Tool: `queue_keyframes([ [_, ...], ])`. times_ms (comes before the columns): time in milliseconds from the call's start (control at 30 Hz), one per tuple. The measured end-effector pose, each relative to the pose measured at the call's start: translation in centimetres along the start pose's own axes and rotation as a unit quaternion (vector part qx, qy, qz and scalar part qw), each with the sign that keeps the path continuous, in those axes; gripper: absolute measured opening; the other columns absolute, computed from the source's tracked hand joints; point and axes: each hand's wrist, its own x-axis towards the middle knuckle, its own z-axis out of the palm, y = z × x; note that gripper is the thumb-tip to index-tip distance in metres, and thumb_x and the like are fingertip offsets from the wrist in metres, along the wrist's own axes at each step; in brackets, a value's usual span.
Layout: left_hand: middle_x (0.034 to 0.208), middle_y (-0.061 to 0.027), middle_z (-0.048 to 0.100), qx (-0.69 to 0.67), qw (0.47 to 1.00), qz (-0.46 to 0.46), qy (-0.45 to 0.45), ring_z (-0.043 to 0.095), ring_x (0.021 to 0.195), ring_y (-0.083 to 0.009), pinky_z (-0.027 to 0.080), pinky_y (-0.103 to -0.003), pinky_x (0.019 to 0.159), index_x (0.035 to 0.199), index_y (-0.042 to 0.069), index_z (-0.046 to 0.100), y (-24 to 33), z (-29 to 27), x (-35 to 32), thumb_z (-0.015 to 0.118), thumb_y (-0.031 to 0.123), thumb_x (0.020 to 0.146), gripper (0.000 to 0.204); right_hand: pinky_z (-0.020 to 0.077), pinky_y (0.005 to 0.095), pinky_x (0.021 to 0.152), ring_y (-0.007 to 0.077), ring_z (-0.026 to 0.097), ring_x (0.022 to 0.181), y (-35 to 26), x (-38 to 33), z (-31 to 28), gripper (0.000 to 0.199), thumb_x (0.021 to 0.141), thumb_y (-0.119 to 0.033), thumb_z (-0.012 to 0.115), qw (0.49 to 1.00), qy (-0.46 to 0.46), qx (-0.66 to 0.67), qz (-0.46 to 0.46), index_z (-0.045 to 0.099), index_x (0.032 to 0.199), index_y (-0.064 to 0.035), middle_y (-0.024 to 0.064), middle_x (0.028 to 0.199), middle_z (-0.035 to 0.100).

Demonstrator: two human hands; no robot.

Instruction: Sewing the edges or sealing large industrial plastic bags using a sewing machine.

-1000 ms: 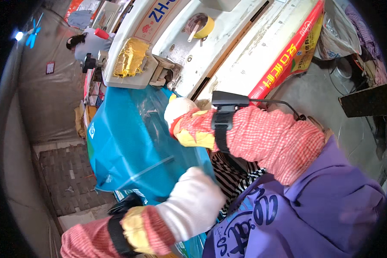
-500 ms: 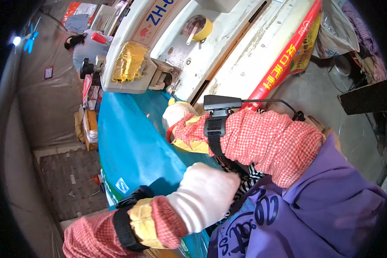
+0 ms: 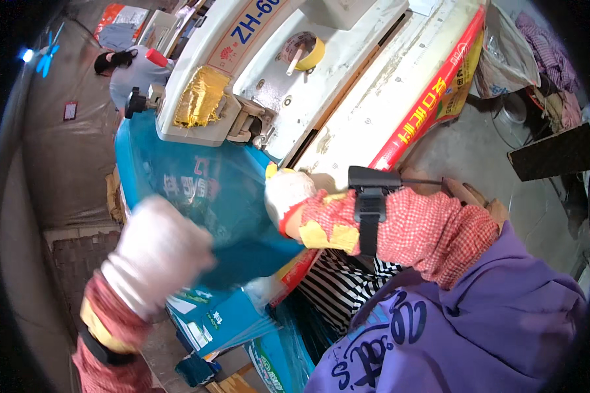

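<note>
A large blue plastic bag (image 3: 223, 190) with pale print hangs from the white sewing machine (image 3: 210, 65), spreading down and left. My right hand (image 3: 288, 195), in a white glove with yellow fingertips, is closed on the bag's edge just below the machine's presser area. Its fingertips are partly hidden. At the left, my left hand (image 3: 160, 255), also in a white glove, is raised in front of the bag, smeared by motion. Its fingers face away, so I cannot make out whether it grips the film.
A yellow tape roll (image 3: 310, 52) sits on the machine bed. Red and yellow printed film (image 3: 432, 95) runs along the table's near edge. More folded blue bags (image 3: 223, 321) lie below. A person (image 3: 134, 75) works at the far left. A dark board (image 3: 554, 150) juts out at right.
My left hand has swung left and upward, away from my lap. The blue bag has shifted and opened out, uncovering bags beneath. My right hand has moved slightly right and down.
</note>
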Motion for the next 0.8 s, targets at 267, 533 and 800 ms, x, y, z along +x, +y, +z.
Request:
queue_keyframes([
  [267,0.058,-0.0072,0.057,-0.181,0.972,0.078,0.13,0.061,0.055,-0.0284,0.046,-0.04,0.048,0.068,0.012,0.06,10.7,8.9,3.1,0.06,0.017,0.071,0.006,0.0499,0.0395,0.053,0.0255,0.066,0.063,1.4,-0.1,-2.1,0.026,0.09,-0.022,0.052,0.961,0.005,-0.238,-0.137,0.07,0.083,-0.005,0.0113,0.07,0.067],
  [533,0.062,-0.0124,0.063,-0.099,0.971,-0.098,0.196,0.064,0.061,-0.0319,0.05,-0.043,0.054,0.066,0.009,0.065,2.6,13.5,7.4,0.062,0.017,0.07,0.009,0.0513,0.0405,0.081,0.0327,0.064,0.101,2.8,5.2,-6.2,0.032,0.088,-0.024,0.054,0.944,-0.268,0.135,-0.137,0.063,0.114,-0.0069,0.0201,0.108,0.066],
  [800,0.079,-0.0237,0.062,-0.285,0.822,-0.369,0.328,0.061,0.081,-0.0419,0.049,-0.047,0.071,0.081,0.002,0.058,-8.5,20.4,7.3,0.058,0.012,0.081,0.01,0.0491,0.0391,0.087,0.0289,0.061,0.102,1.0,3.3,-5.9,0.062,0.085,-0.022,0.061,0.837,-0.317,0.438,-0.089,0.037,0.14,-0.0034,0.0143,0.122,0.056],
])
